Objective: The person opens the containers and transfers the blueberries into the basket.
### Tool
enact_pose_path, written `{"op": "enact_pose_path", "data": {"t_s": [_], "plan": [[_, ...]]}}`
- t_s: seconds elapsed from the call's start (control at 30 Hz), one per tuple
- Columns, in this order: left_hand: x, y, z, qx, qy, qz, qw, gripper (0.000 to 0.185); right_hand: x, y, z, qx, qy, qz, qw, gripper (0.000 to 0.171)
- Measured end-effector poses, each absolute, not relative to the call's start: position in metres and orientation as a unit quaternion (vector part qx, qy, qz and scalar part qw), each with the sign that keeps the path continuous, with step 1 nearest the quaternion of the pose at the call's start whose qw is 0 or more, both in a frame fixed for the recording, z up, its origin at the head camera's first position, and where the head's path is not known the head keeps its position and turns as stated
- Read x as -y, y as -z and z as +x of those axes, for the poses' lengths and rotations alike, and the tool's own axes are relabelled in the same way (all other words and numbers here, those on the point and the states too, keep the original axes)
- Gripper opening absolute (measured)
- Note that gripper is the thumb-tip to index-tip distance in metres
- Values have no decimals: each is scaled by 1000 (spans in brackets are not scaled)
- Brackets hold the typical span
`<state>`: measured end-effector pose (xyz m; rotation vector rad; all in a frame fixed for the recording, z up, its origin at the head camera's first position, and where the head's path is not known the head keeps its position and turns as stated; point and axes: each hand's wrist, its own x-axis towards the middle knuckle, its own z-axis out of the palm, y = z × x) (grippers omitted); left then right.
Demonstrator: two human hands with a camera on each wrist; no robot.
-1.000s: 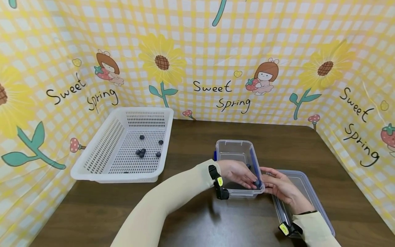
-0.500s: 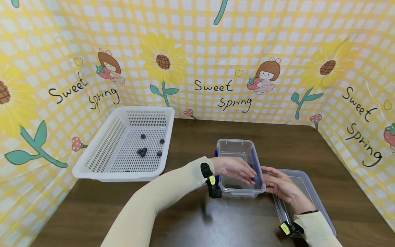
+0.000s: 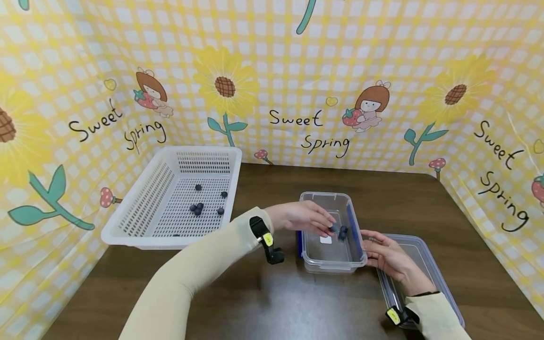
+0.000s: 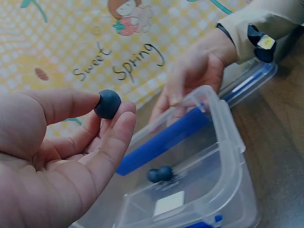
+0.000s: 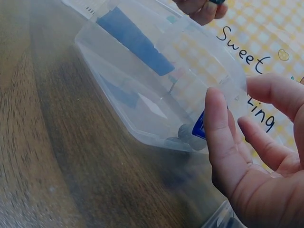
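A clear plastic box (image 3: 313, 259) with blue side clips stands in the middle of the dark wooden table. Two dark blueberries (image 4: 159, 174) lie together on its floor. My left hand (image 3: 329, 226) hovers over the box and pinches one blueberry (image 4: 107, 104) between thumb and fingertips. My right hand (image 3: 374, 245) lies with relaxed fingers beside the box's right wall, over the clear lid (image 3: 418, 264). In the right wrist view the right hand's fingers (image 5: 223, 137) are spread and hold nothing, close to the box (image 5: 156, 90).
A white perforated basket (image 3: 127, 222) stands at the back left with several blueberries (image 3: 197, 208) in it. A yellow checked sunflower backdrop walls in the table on three sides. Bare wood shows along the near edge (image 3: 276, 307).
My left hand has risen from the box's near right corner and drawn back toward the left, a blueberry in its fingertips. Two berries now show on the box floor. The right hand stayed put.
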<state>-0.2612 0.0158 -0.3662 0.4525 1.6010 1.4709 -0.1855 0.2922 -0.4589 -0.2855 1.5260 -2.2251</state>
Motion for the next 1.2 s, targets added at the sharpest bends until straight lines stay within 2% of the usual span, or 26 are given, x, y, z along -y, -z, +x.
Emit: {"op": "enact_pose_path", "data": {"t_s": [0.87,1.07,1.2], "plan": [[85,329,-274,-638,-681,179,312,29,-293,458,-185,-552,799,-105,213,32],[109,326,-277,-635,-699,164,286,18,-293,458,-185,-553,799,-103,212,33],[129,324,-279,-629,-715,141,270,25,-293,458,-185,-555,798,-102,213,31]]}}
